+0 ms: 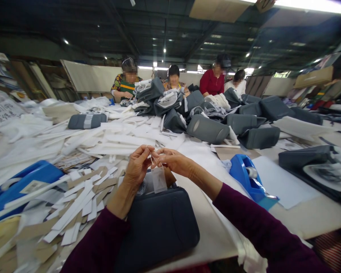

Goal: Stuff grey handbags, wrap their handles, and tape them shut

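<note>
Both hands meet above the top edge of a dark blue-grey padded case [161, 223] lying on the table in front of me. My left hand [138, 167] pinches a thin pale string [151, 153] between thumb and fingertips. My right hand [173, 161] comes in from the right with its fingers closed on the same string, the fingertips nearly touching those of the left. From the string hangs a small whitish translucent tag [159, 180], just over the case's edge. Behind the tag, brown material and clear plastic show partly.
Paper and card strips [82, 204] lie heaped at the left near a blue tape dispenser [42, 174]. Another blue dispenser [246, 176] stands right, beside a white sheet [284, 182]. Grey cases [207, 128] are piled ahead; several people sit or stand behind.
</note>
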A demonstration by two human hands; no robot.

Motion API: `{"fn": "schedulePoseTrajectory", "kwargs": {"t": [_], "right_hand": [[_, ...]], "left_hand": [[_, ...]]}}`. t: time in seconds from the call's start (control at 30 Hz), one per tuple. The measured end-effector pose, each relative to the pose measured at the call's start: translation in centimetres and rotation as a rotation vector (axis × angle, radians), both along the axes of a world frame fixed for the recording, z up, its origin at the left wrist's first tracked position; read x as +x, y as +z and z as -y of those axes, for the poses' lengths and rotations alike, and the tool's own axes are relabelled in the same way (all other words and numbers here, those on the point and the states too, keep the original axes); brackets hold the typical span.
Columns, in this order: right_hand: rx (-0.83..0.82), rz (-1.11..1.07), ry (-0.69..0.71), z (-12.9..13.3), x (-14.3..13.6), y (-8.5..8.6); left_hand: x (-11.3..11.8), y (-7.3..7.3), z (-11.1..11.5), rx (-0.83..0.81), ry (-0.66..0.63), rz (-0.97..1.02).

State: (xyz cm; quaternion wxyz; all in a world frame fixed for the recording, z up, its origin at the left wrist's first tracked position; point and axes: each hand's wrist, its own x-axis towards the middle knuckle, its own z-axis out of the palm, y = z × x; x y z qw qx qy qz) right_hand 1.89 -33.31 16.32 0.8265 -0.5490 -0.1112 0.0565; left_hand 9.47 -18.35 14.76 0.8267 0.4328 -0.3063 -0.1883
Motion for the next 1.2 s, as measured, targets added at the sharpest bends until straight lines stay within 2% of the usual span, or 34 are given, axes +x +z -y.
{"fn": "schedulePoseTrajectory", "kwargs": {"t": [0.2, 0.33, 0.43, 0.5, 0.6, 0.73, 0.8, 0.9, 0.97, 1.0, 1.1, 1.2], "right_hand": [[-0.071, 0.007, 0.034, 0.3, 0.3, 0.9], [-0.224, -0.045, 0.022, 1.3, 1.2, 1.3], [-0.321, -0.076, -0.029, 1.8, 2.1, 1.6], [-0.328, -0.099, -0.072, 2.0, 2.7, 1.7], [-0.317, -0.158, -0.136, 2.2, 3.5, 1.7], [-0.407, -0.208, -0.174, 2.6, 4.6, 1.8], [-0.481, -0.197, -0.213, 3.0, 5.4, 2.2], [-0.766, -0.086, -0.441, 3.6, 6.8, 2.6], [-0.966, -0.002, -0.585, 3.8, 8.0, 2.5], [-1.039, 0.016, -0.61, 3.8, 8.5, 2.3], [-1.183, -0.016, -0.5, 3.1, 10.0, 0.8], [-1.29, -0.112, -0.259, 1.9, 11.0, -0.7]], "left_hand": [[0.8, -0.3, 0.0, -0.157, -0.001, -0.163], [1.0, -0.2, 0.0, -0.225, -0.019, -0.234], [1.2, -0.3, 0.0, -0.207, -0.019, -0.255], [1.5, -0.6, 0.0, -0.196, -0.004, -0.278], [2.1, -1.2, 0.0, -0.114, 0.075, -0.289], [2.5, -1.7, 0.1, -0.004, 0.159, -0.273], [2.5, -1.9, 0.1, 0.153, 0.25, -0.174], [2.2, -2.5, 0.2, 0.64, 0.444, 0.135], [1.9, -3.2, 0.4, 0.894, 0.498, 0.289], [1.7, -3.6, 0.4, 0.949, 0.493, 0.317], [1.2, -4.4, 0.6, 1.102, 0.5, 0.435], [0.8, -4.4, 0.7, 1.184, 0.524, 0.514]]}}
